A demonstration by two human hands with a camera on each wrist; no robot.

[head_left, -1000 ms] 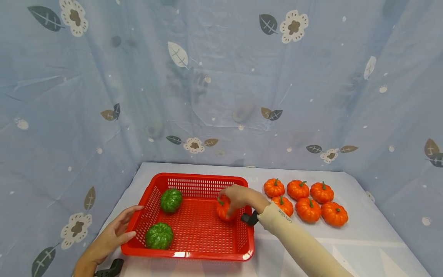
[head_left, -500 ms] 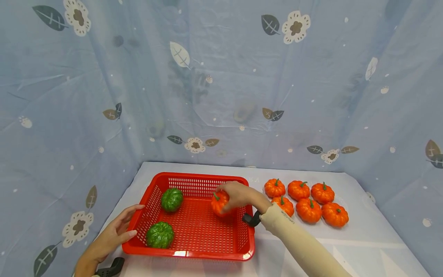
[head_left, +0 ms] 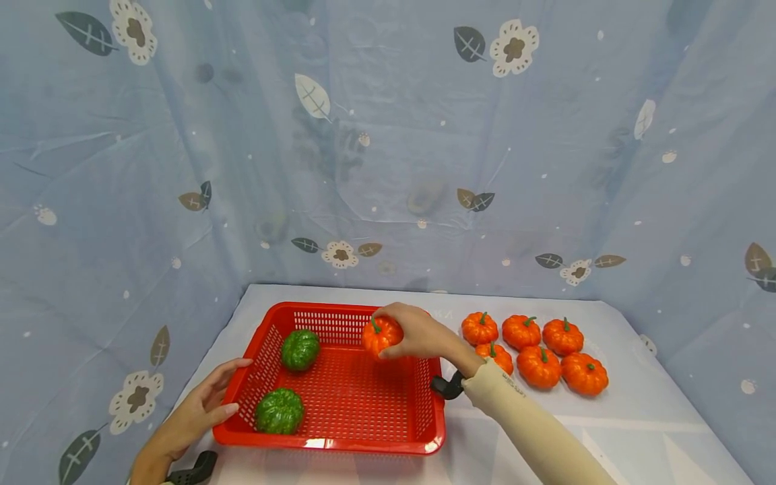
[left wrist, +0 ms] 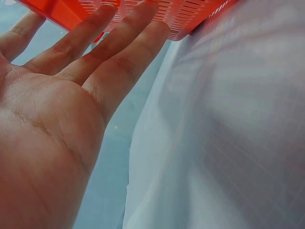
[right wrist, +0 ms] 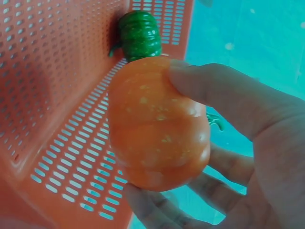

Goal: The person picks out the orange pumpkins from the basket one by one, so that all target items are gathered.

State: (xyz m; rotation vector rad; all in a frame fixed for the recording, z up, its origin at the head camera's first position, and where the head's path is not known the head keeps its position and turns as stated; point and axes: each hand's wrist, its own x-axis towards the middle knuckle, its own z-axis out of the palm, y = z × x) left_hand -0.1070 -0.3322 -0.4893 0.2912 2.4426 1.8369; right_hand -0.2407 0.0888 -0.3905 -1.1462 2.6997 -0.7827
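Observation:
My right hand (head_left: 418,331) grips a small orange pumpkin (head_left: 382,337) with a green stem, held up over the right part of the red plastic basket (head_left: 327,444). In the right wrist view, thumb and fingers wrap around the orange pumpkin (right wrist: 159,126), above the slotted basket floor. Two green pumpkins lie at the basket's left side, one green pumpkin (head_left: 300,350) toward the back and another green pumpkin (head_left: 279,411) at the front. My left hand (head_left: 203,407) rests at the basket's left rim, its fingers extended along the outside, as the left wrist view shows too.
Several orange pumpkins (head_left: 539,368) stand in two rows on the white table (head_left: 545,431), right of the basket. A blue patterned curtain (head_left: 388,168) surrounds the table at the back and sides.
My right hand has lifted the orange pumpkin from the basket's right side, moving it up and slightly left. The left hand and basket stay in place.

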